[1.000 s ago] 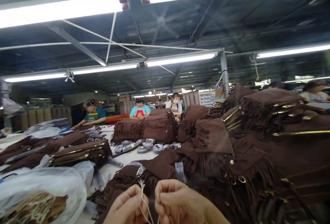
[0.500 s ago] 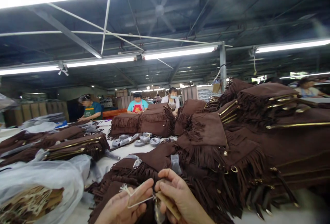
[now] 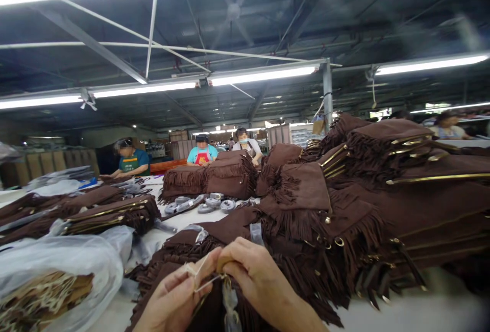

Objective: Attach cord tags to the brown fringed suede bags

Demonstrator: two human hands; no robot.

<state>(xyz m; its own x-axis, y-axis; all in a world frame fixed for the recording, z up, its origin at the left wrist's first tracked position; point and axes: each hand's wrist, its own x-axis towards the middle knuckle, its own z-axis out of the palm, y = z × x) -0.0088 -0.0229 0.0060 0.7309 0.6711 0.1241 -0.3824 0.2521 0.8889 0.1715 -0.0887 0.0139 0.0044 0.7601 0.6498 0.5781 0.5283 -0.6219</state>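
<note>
Left hand (image 3: 172, 299) and right hand (image 3: 254, 278) both pinch a white string (image 3: 201, 278) running left-right between them, above the brown fringed bag (image 3: 214, 311) at the tabletop's (image 3: 401, 311) near edge.

We see glaring fluorescent tubes (image 3: 264, 75) overhead. Below them the bags (image 3: 383, 194) look dim, edges bent and blurred.

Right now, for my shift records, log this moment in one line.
left hand: pinches thin white string | right hand: pinches same string | below: brown fringed suede bag
</note>
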